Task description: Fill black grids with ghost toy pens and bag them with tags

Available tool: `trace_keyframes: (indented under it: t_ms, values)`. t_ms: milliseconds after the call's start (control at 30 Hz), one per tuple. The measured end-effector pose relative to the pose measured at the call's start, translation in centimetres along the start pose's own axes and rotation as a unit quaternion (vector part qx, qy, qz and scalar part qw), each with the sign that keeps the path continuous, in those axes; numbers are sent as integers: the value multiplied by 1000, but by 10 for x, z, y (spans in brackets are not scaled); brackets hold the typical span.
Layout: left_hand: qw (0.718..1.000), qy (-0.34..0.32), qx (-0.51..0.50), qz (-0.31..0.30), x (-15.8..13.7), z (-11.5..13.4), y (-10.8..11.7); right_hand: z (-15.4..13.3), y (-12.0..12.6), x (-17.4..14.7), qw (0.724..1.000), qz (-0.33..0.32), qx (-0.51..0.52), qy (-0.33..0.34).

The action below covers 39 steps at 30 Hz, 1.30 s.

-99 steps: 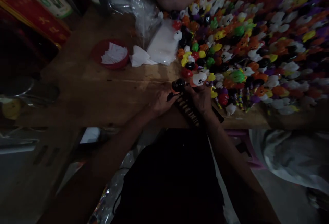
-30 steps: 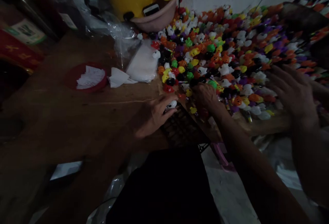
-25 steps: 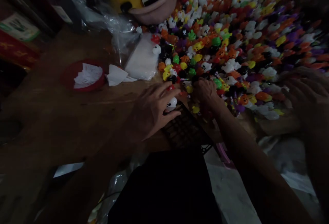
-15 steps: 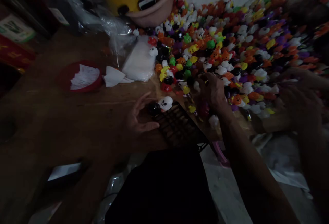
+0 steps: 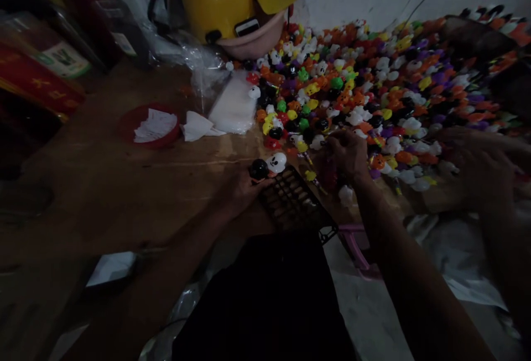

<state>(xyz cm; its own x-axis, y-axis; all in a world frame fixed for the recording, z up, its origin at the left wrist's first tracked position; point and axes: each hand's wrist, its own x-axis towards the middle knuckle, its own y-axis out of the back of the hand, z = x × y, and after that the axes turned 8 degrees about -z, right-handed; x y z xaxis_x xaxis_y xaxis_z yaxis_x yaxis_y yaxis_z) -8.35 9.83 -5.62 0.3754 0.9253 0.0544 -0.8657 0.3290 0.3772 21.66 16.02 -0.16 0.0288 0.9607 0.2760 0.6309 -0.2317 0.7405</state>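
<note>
My left hand (image 5: 239, 192) is holding the black figure (image 5: 259, 168), white ghost (image 5: 277, 162) lying just right of that grip; right hand (image 5: 350, 152), I can't tell

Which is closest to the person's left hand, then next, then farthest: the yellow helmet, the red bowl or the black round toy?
In the head view, from the left hand:
1. Black round toy, right at the hand.
2. Red bowl, off to the left.
3. Yellow helmet, way at the back.
</note>
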Motion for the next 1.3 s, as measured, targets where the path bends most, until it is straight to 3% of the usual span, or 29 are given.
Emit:
trace_keyframes:
  t_ms: [100, 167, 300, 400, 567, 700, 867, 1000, 1100, 1200, 1300]
  values:
    - [999, 31, 1, 20, -4, 2, -1, -16, -2, 8, 979, -24, -188, 82]
    - [998, 56, 17, 32, -6, 5, -2, -31, -14, 19, 957, -59, -258, 117]
    - [995, 32, 83, 47, -8, 13, 2, -52, -52, 47, 936, -150, -294, 122]
    - [992, 2, 122, 40, -8, 18, 6, -49, -78, 61, 935, -154, -297, 115]
    - [986, -9, 161, 32, -5, 18, 7, -43, -81, 73, 937, -150, -293, 115]
    - [990, 12, 133, 42, -6, 16, 7, -57, -53, 51, 962, -101, -229, 110]
    - [997, 11, 71, 24, 0, 1, 3, -67, -22, -29, 993, -78, -75, 46]
    - [996, 21, 84, 29, 10, -12, -6, -58, -32, -81, 995, -88, 50, -15]
    - [995, -9, 98, 23, 9, -11, -5, -54, -49, -92, 989, -63, 121, -57]
    - [993, -40, 107, -5, -6, 1, 19, -57, -60, -88, 984, -52, 150, -77]
    - [989, -42, 139, -30, -28, 31, 53, -64, -65, -83, 976, -62, 188, -92]
